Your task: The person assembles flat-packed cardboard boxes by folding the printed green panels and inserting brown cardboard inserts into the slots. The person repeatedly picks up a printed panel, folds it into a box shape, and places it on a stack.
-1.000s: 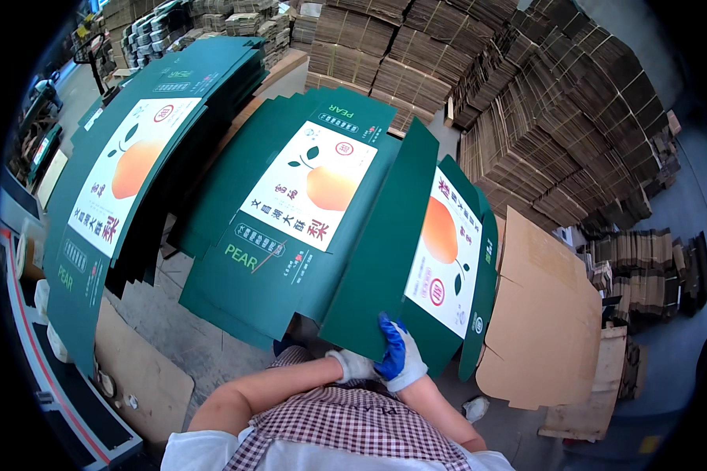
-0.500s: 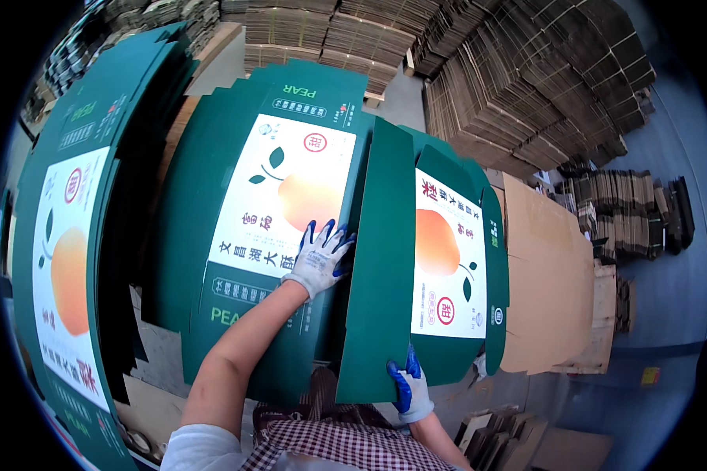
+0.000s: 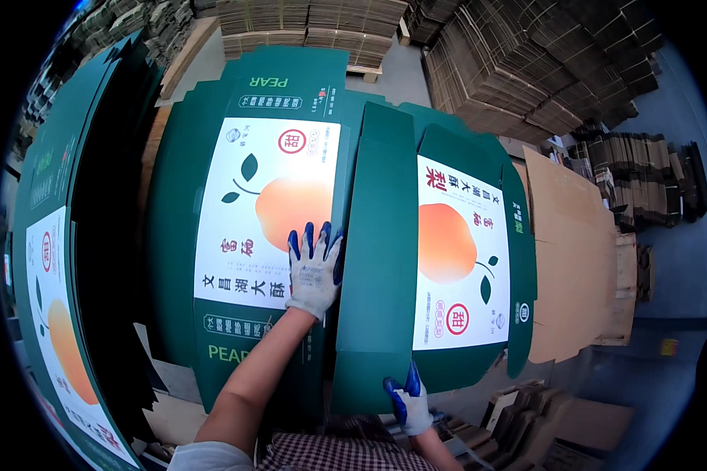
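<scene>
My left hand (image 3: 315,271), in a white glove with blue fingertips, lies with fingers spread on a flat green carton blank (image 3: 271,208). That blank carries a white panel with a large printed pear and sits on top of other blanks in the middle. To its right is a second green carton blank (image 3: 377,243), folded, with a similar pear panel. My right hand (image 3: 408,399), gloved the same way, grips this right blank at its near edge. Its thumb and a finger show there, while the other fingers are hidden.
A stack of green carton blanks (image 3: 55,204) stands at the far left. Plain brown cardboard (image 3: 573,259) lies beyond the right blank. Tall strapped stacks of cardboard (image 3: 538,71) rise at the back right. More cardboard pieces (image 3: 526,424) lean at the lower right.
The view has shifted, so the right blank and brown cardboard appear farther right. The left hand stays flat on the middle blank; the right hand keeps its hold on the near edge.
</scene>
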The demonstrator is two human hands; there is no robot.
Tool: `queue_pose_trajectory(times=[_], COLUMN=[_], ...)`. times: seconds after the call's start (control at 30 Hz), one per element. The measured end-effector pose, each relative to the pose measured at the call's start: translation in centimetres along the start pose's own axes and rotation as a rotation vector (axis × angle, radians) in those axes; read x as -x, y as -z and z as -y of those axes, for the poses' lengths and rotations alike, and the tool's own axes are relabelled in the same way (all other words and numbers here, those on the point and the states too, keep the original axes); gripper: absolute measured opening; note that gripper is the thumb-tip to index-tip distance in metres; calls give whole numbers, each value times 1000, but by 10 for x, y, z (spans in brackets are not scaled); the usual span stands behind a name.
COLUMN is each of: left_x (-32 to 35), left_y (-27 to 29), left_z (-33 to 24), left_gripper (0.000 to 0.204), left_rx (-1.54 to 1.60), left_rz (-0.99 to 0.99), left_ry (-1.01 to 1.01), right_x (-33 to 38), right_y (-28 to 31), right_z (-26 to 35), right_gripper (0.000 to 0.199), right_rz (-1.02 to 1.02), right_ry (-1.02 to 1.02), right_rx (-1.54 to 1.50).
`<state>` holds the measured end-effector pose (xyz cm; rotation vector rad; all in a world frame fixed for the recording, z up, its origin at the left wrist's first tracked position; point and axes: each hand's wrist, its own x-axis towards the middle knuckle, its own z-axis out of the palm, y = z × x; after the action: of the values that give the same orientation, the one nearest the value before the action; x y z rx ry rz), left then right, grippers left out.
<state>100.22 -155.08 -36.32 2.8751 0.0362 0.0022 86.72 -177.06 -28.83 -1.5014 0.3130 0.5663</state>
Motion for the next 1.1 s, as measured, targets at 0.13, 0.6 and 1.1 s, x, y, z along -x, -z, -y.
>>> queue_pose_trajectory(times=[0.13,0.6,1.1], left_x=[0,-151,-166], left_y=[-7,-22,-32], left_z=[9,85,93], left_gripper=[54,47,52], left_rx=[56,453,217], left_rz=[-54,-311,-178], left_ry=[9,-111,-154], right_x=[-11,-76,-111], right_y=[5,-15,-27], right_z=[-25,-47,-40], right_gripper=[61,62,58], right_rz=[4,-12,-81], right_ry=[-31,-87,-153], right_rx=[-15,-85,5])
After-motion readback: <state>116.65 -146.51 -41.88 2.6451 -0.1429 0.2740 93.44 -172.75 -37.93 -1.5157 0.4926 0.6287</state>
